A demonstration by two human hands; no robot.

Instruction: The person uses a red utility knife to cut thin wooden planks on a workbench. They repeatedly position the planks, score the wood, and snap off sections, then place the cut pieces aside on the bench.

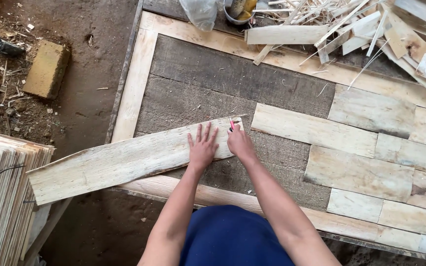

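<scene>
Across the surface (193, 93), left hand (202, 148) spread flat pinning veneer strip (124, 160); right hand (240, 143) pinching red cutter (231, 124). Strip probably thin, light, brittle; press near the cut end.

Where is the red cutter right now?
In the head view, the cutter is in the right hand, at the right end of the long veneer strip, just right of the flat left hand.

Single view, worn on the head, looking steeply down from above and slightly forward over both forearms. Close range: work board (139, 74) filling centre and right of the frame, dirt floor (89, 49) at upper left, stacked veneer sheets (1, 197) at lower left.
</scene>
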